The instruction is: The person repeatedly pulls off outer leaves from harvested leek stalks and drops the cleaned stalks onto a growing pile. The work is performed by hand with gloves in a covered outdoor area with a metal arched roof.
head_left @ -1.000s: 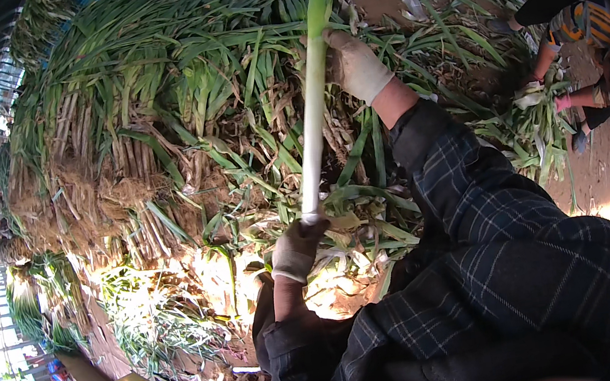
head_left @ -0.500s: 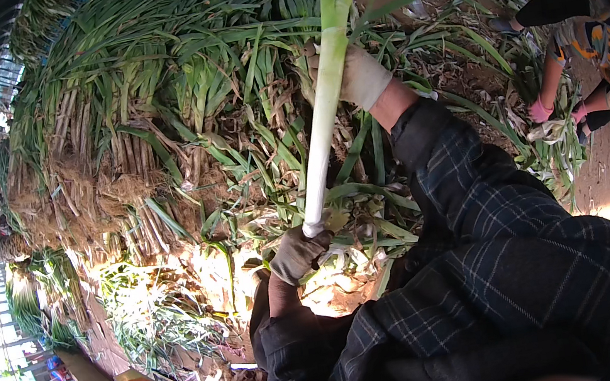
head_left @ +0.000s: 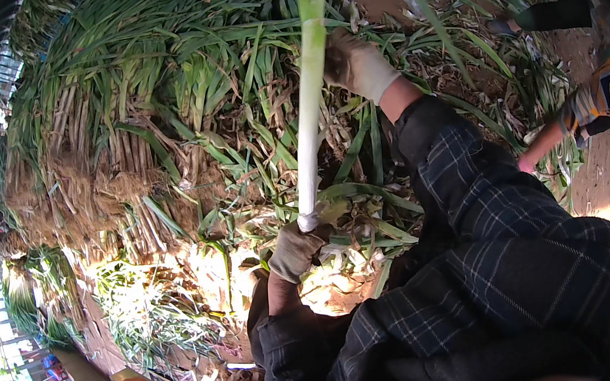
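One leek (head_left: 307, 139): your L hand (head_left: 294, 253) grips its base; R hand (head_left: 361, 66) beside it, fingers' state unclear. W/ loose L grip, leek may fall.

Our gloved left hand (head_left: 296, 252) is curled up close to us. Our right arm (head_left: 466, 172) stretches farther out, with our gloved right hand (head_left: 363, 67) partly bent.

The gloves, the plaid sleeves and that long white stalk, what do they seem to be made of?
Gloves: likely matte fabric, off-white with darker, soiled-looking patches. Plaid sleeves: probably soft woven cloth, matte, given the folds and checks; fibre unclear. Stalk: fresh-looking plant, smooth, white running into green.
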The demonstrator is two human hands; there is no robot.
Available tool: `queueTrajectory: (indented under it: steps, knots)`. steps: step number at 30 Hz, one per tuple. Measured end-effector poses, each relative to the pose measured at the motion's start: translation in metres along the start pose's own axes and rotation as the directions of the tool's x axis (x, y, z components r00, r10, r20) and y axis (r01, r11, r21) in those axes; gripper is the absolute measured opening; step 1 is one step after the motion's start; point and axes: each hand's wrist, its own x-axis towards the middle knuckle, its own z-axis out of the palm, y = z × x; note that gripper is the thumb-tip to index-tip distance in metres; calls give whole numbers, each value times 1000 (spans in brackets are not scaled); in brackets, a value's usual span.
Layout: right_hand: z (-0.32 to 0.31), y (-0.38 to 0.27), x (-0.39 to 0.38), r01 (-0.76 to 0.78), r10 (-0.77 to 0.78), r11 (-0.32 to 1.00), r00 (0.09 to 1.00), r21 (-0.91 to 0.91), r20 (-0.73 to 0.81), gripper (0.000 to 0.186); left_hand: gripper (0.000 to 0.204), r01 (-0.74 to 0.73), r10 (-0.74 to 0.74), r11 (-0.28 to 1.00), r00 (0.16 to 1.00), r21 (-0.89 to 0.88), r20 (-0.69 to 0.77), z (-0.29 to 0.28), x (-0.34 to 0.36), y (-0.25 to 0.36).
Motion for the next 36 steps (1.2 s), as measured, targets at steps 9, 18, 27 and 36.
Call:
queueTrajectory:
  steps: [9, 18, 27, 36]
  knots:
    - [2, 16, 5, 244, -223, 927, 969, -285, 105, 26, 38, 106, 24, 895, 959, 434, -283, 4, 14, -17]
    - [13, 8, -1, 276, -235, 718, 960, -639, 150, 21, 45, 386, -37, 738, 842, 554, -538, 6, 11, -4]
    - [38, 73, -67, 586, 269, 156, 749, -795, 605, 13, 41, 441, -56, 769, 768, 463, -638, -5, 9, -5]
    - [-9, 142, -108, -105, 770, 618, 283, -779, 572, 24, 23, 284, 11, 872, 805, 400, -594, -6, 19, -32]
